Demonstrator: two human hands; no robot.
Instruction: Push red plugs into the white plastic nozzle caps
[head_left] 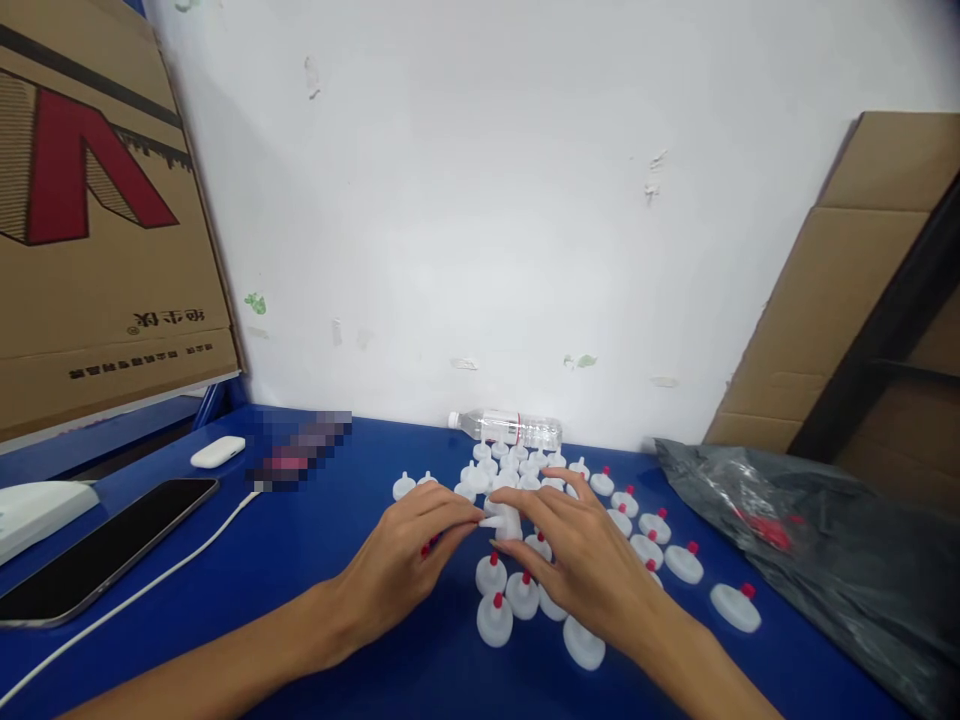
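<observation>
In my right hand [577, 530] is a white plastic nozzle cap [508, 522], turned on its side and gripped between thumb and fingers. Its narrow spout points left, toward my left hand [409, 530]. The thumb and fingers of that hand are pinched together at the spout's tip; anything small between them is hidden. A bit of red [429, 548] shows under my left fingers, too covered to make out. Several nozzle caps with red tips [495, 620] stand on the blue table below and right of my hands. Behind them are several without red tips [480, 478].
A clear plastic bottle [517, 428] lies against the wall. On the left are a phone [112, 545], a white cable [150, 588], a small white case [218, 451] and a large carton [97, 220]. A grey plastic bag [847, 560] with red pieces lies right.
</observation>
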